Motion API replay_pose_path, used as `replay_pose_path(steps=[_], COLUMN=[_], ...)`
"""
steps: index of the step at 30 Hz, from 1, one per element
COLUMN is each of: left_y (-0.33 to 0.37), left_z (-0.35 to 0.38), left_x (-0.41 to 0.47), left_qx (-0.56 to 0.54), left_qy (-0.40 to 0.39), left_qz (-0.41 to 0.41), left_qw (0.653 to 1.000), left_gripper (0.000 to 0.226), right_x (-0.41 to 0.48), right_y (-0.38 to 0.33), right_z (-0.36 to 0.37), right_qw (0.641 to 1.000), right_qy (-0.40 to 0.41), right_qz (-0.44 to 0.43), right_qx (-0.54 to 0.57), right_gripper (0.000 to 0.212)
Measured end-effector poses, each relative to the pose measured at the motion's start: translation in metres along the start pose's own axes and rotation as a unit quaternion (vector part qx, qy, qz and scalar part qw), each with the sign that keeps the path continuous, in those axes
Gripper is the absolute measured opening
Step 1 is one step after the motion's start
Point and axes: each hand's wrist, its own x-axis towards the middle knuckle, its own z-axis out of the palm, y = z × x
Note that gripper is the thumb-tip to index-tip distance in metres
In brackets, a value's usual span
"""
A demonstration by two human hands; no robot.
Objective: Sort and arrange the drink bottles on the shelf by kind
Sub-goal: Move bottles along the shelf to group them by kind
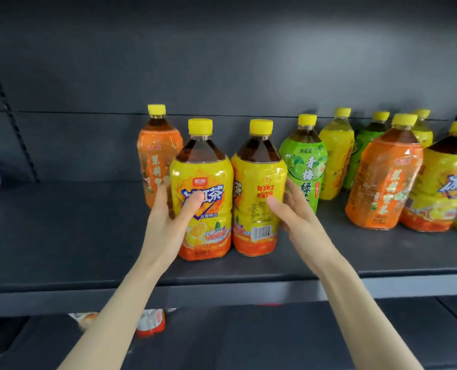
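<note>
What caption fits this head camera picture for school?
Left hand grips one yellow iced tea bottle, right hand its twin, on the shelf between a jasmine tea bottle and a green tea bottle.

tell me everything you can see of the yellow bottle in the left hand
Clear plastic yellow bottle, yellow cap, dark tea at the shoulder, glossy yellow wrap with blue characters, lemon art, orange base. It stands upright near the shelf front. The left hand grips its left side, thumb across the label. Its twin stands close on its right, gripped by the right hand.
</note>
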Motion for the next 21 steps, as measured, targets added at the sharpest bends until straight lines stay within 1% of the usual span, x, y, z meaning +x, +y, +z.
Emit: replay_pose_path(steps=[2, 3, 5, 6, 8, 10, 11, 12, 14, 15, 16, 19, 21], left_y=[-0.001, -0.002, -0.003, -0.003, -0.004, -0.004, -0.003, -0.002, 0.0, 0.0, 0.001, 0.0, 0.001], left_z=[0.005, 0.006, 0.008, 0.008, 0.008, 0.009, 0.01, 0.011, 0.011, 0.012, 0.012, 0.012, 0.009], left_x=[-0.005, -0.007, -0.008, -0.009, -0.009, -0.01, -0.01, -0.011, -0.011, -0.01, -0.01, -0.01, -0.01], left_qx=[-0.019, -0.019, -0.011, -0.007, -0.001, -0.001, -0.004, -0.007, -0.018, -0.025, -0.029, -0.026, -0.019], left_qy=[-0.007, -0.006, 0.001, 0.006, 0.019, 0.028, 0.028, 0.026, 0.027, 0.028, 0.029, 0.026, 0.019], left_qz=[-0.021, -0.027, -0.034, -0.036, -0.033, -0.035, -0.038, -0.043, -0.053, -0.056, -0.059, -0.063, -0.066], left_qw=[1.0, 0.999, 0.999, 0.999, 0.999, 0.999, 0.999, 0.999, 0.998, 0.998, 0.997, 0.997, 0.997], left_gripper=[0.055, 0.055, 0.055, 0.058, 0.064, 0.072, 0.077, 0.08, 0.079, 0.078, 0.077, 0.076, 0.074], right_x=[-0.004, -0.005, -0.004, -0.003, -0.003, -0.005, -0.005, -0.003, 0.003, 0.006, 0.009, 0.012, 0.008], right_y=[0.001, 0.003, 0.004, 0.005, 0.007, 0.01, 0.011, 0.013, 0.016, 0.017, 0.019, 0.022, 0.02], right_z=[0.014, 0.019, 0.022, 0.019, 0.009, 0.0, 0.0, 0.002, 0.01, 0.014, 0.019, 0.024, 0.024], right_qw=[0.994, 0.988, 0.984, 0.987, 0.993, 0.995, 0.995, 0.995, 0.993, 0.992, 0.99, 0.987, 0.988], right_qy=[0.077, 0.105, 0.135, 0.134, 0.115, 0.097, 0.096, 0.099, 0.114, 0.122, 0.131, 0.151, 0.151], right_qz=[-0.022, -0.032, -0.041, -0.043, -0.028, -0.015, -0.013, -0.008, -0.003, -0.001, 0.001, 0.004, 0.001], right_qx=[-0.075, -0.111, -0.105, -0.082, -0.025, -0.001, -0.005, -0.009, -0.025, -0.038, -0.049, -0.055, -0.037], right_gripper=[0.106, 0.106, 0.093, 0.089, 0.088, 0.079, 0.077, 0.08, 0.089, 0.09, 0.086, 0.066, 0.067])
